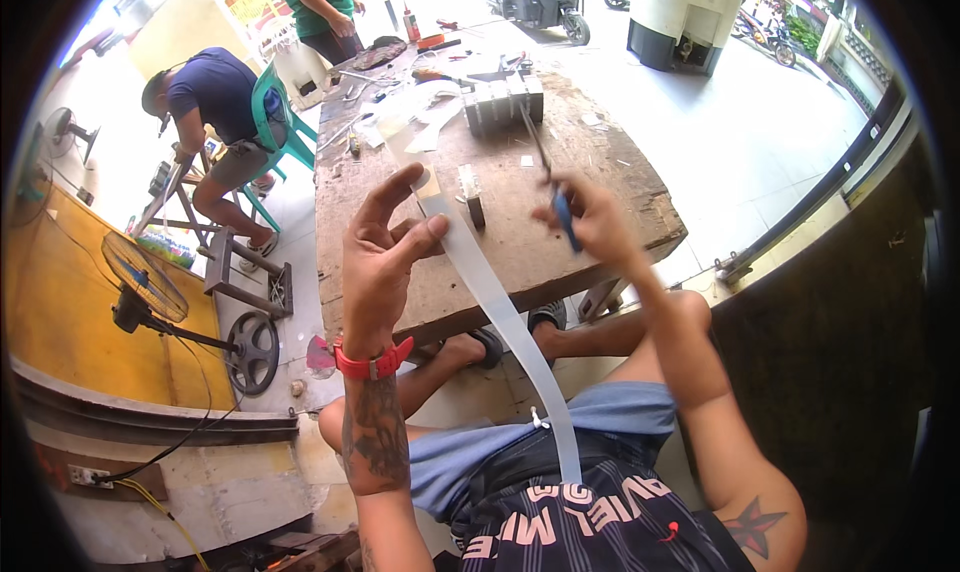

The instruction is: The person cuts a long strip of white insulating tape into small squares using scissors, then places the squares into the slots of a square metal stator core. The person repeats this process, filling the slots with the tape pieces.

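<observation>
A long translucent whitish plastic strip (497, 302) runs from the tabletop down across my lap to my shirt. My left hand (385, 237), with a red watch on its wrist, holds this strip near the table's edge, thumb and forefinger at its side. My right hand (595, 222) is blurred by motion and grips a blue-handled tool (563, 219). The tool's thin dark shaft points toward a grey block (503, 104) with pale bands on the table. A small dark upright block (472, 197) stands between my hands.
The wooden table (600, 187) bears tools and scraps at its far end. A person (215, 102) sits bent over at the left; another in a green shirt (318, 2) stands beyond. A fan (145, 277) stands at the left, with a small metal stool (245, 272) close by.
</observation>
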Demonstrator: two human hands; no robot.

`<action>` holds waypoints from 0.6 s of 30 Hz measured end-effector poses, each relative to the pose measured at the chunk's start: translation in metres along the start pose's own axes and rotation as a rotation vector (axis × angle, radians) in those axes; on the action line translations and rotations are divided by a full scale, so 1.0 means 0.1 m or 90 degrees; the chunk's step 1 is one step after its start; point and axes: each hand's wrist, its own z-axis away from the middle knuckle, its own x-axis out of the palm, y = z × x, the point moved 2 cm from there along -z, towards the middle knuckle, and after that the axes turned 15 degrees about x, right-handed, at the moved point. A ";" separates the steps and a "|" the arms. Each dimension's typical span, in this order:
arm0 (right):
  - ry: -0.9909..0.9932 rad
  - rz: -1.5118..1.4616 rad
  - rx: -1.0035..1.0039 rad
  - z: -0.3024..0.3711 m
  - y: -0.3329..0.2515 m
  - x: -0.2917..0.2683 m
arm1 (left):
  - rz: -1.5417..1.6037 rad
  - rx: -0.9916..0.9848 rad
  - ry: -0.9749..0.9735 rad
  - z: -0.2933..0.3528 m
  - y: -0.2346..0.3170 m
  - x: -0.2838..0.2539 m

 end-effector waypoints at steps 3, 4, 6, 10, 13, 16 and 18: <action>-0.095 -0.251 0.045 0.54 0.14 0.62 | -0.057 0.016 -0.022 0.04 -0.03 0.00; -0.092 -0.210 0.055 0.69 0.16 0.74 | -0.074 0.009 -0.025 0.07 -0.04 0.00; -0.098 -0.184 0.035 0.89 0.17 0.87 | -0.093 -0.005 -0.022 0.16 -0.06 0.01; -0.107 -0.183 0.021 1.00 0.13 0.94 | -0.108 -0.012 -0.015 0.24 -0.07 -0.02; -0.109 -0.178 0.034 0.99 0.13 0.94 | -0.125 -0.009 -0.023 0.26 -0.08 -0.03; -0.105 -0.164 0.030 0.98 0.12 0.94 | -0.133 -0.015 -0.030 0.28 -0.06 -0.03; -0.106 -0.164 0.038 0.99 0.12 0.94 | -0.131 -0.022 -0.032 0.28 -0.05 -0.04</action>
